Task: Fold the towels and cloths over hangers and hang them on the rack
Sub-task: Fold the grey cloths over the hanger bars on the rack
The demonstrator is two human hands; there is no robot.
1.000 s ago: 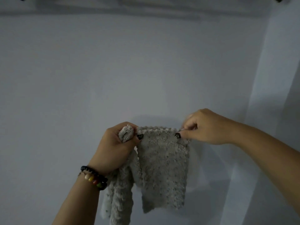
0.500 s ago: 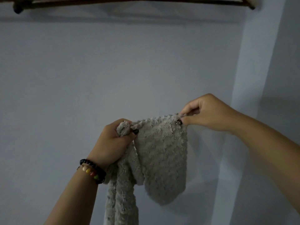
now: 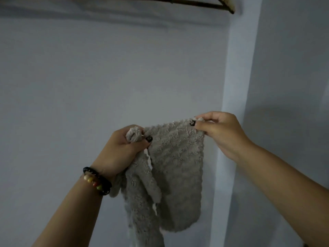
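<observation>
While the grey towel (image 3: 176, 168) hangs in mid-air before the wall (image 3: 89, 86), I see the left hand (image 3: 122, 150) fisted round a bunched end, the right hand (image 3: 220, 131) pinching the top corner, edge stretched between; rack bar (image 3: 201, 4) well above

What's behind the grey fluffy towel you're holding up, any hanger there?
Behind the grey fluffy towel only the plain pale wall shows around it. No hanger is visible; whatever sits directly behind the fabric is covered. The left hand and right hand pinch its top edge.
</observation>
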